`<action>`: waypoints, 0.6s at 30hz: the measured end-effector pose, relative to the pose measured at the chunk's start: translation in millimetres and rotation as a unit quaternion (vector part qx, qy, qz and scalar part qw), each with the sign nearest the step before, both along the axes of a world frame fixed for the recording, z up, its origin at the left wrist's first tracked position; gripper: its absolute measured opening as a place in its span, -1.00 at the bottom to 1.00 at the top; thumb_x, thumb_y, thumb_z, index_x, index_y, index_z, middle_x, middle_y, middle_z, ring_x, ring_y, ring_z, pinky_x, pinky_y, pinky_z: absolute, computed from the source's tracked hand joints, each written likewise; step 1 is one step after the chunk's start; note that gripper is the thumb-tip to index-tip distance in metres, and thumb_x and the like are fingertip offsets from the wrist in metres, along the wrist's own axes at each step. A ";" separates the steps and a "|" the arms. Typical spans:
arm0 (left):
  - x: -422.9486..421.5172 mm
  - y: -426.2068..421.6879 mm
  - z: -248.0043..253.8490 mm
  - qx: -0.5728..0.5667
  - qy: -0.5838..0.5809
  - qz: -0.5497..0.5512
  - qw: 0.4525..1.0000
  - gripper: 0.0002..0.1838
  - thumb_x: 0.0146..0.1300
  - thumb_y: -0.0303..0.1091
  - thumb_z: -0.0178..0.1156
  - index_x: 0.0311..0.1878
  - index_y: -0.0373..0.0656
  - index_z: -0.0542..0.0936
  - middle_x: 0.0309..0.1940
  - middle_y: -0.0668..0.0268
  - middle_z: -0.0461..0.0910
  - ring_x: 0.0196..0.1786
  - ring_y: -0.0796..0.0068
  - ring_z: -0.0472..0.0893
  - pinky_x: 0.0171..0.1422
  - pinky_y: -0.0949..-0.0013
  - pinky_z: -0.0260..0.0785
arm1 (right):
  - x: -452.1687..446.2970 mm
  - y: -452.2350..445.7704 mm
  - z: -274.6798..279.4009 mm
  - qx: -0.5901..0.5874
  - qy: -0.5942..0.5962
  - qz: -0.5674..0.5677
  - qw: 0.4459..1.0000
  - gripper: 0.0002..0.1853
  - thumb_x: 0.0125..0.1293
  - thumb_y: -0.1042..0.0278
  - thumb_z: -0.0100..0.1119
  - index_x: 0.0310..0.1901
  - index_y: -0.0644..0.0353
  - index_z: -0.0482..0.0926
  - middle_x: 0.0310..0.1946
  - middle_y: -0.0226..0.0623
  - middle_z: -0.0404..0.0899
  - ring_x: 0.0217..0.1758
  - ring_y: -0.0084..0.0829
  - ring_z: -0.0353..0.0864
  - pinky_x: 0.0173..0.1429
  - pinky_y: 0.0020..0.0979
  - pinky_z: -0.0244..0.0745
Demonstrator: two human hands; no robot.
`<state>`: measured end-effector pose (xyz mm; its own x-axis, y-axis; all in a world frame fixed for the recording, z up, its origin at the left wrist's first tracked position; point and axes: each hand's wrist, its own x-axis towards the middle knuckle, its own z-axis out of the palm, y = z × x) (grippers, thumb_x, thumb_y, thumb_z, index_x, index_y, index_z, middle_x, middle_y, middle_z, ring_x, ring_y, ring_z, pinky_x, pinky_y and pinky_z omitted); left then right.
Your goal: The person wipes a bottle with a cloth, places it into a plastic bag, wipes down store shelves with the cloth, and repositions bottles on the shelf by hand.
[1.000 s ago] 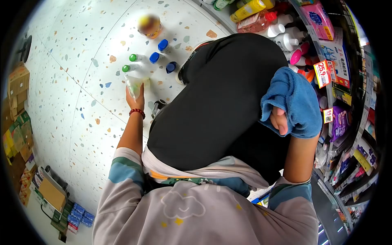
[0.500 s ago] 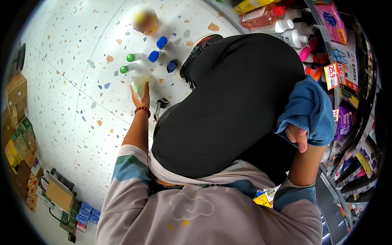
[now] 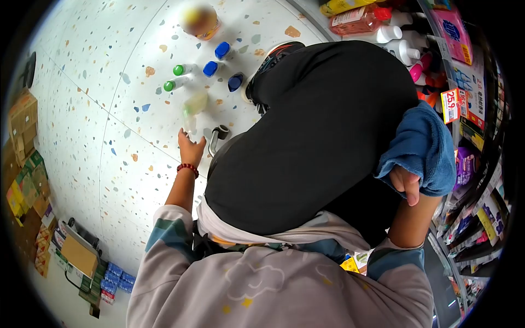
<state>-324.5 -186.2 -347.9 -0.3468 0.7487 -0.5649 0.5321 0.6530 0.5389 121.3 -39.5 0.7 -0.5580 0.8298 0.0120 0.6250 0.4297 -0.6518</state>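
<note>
Landmark: blue cloth (image 3: 420, 148), gripped in right hand (image 3: 405, 183). Beyond it: price tag (image 3: 450, 106) reading "25.9". Left of it: left hand (image 3: 191, 149), fingers parted, beside clear bottle (image 3: 193, 109); capped bottles (image 3: 210, 68) behind.

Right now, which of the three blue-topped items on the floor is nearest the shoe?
The navy one; the other two are brighter blue and farther from the shoe.

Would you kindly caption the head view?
Left hand open near a translucent item on speckled floor; blue cloth around the right hand.
</note>
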 end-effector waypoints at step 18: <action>-7.9 -11.8 101.9 -0.185 -0.115 -0.048 0.975 -0.49 0.48 0.05 0.07 -0.10 -0.34 0.55 -0.35 0.14 0.66 -0.35 0.38 0.67 -0.21 0.38 0.54 | -28.2 37.3 16.0 -0.129 0.073 0.151 0.977 -0.75 0.08 0.10 0.15 -0.58 0.05 0.49 -0.54 -0.40 0.54 -0.39 -0.22 0.50 -0.30 -0.25 0.36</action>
<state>-332.4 -197.9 -246.0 -0.1181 0.5022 -0.8566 0.4930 0.7785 0.3885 93.2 -2.3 16.7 -0.7856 0.6136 -0.0788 0.3875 0.3888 -0.8359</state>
